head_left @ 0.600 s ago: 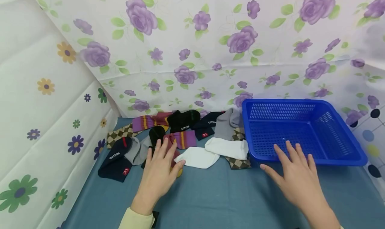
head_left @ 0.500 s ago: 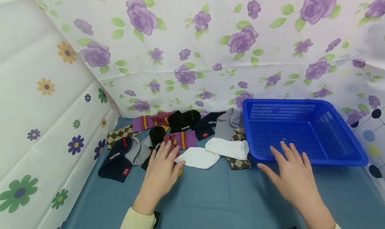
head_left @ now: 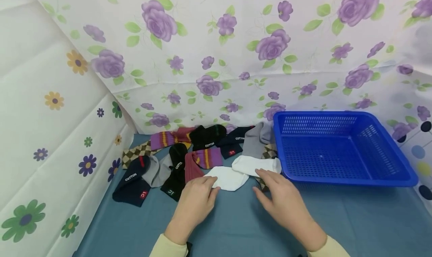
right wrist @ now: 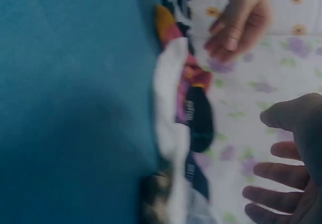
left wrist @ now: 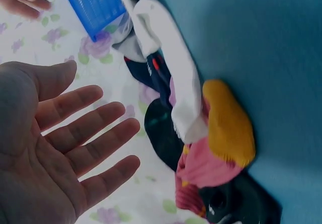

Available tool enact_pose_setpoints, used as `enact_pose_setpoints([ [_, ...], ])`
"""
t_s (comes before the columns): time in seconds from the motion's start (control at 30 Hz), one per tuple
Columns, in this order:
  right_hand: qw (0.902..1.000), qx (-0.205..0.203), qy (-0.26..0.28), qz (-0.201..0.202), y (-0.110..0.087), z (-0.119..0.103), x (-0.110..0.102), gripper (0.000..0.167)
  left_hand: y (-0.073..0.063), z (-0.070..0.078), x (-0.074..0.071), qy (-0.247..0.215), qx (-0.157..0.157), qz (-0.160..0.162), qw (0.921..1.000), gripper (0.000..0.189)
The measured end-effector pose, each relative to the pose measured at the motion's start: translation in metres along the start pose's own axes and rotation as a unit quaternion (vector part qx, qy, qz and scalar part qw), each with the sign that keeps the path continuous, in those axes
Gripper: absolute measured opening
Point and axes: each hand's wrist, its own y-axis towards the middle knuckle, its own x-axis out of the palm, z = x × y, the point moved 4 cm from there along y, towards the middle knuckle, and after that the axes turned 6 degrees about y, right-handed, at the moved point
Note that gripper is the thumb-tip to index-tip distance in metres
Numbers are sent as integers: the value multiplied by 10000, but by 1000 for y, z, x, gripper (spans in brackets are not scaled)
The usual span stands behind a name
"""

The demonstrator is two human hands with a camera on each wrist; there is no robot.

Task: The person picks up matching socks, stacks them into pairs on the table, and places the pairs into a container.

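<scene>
My left hand (head_left: 195, 200) holds nothing; in the head view its fingertips overlap the left end of a white sock (head_left: 231, 179). In the left wrist view the fingers of that hand (left wrist: 65, 143) are spread loosely apart above the cloth. A second white sock (head_left: 248, 164) lies partly over the first. My right hand (head_left: 287, 204) is nearest to that sock, its fingertips overlapping the lower edge and its palm bare in the right wrist view. A checkered sock (head_left: 270, 152) is partly hidden beneath. A red sock (head_left: 192, 169) with a yellow toe (left wrist: 229, 126) lies beside the left hand.
A blue plastic basket (head_left: 347, 182) stands at the right with nothing in it. Black, navy, grey, purple-striped and checkered socks, such as a navy sock (head_left: 131, 182), lie along the back left. Flowered sheets (head_left: 202, 43) line the back and sides of the blue cloth (head_left: 236, 230).
My right hand has moved left, from in front of the basket to the white socks. My left hand has shifted right and slightly nearer, uncovering the black and red socks.
</scene>
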Motion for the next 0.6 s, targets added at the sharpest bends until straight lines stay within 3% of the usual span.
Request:
enact_pose_setpoints([
  [0.2, 9967, 359, -344, -648, 10, 19, 37, 62, 2, 8, 9, 103, 25, 11, 9999, 34],
  [0.4, 9895, 679, -714, -1053, 19, 37, 58, 66, 3, 11, 18, 114, -67, -318, 9994, 35],
  [0.6, 9863, 741, -900, -1167, 18, 48, 70, 54, 2, 12, 26, 73, -81, -641, 9979, 33],
])
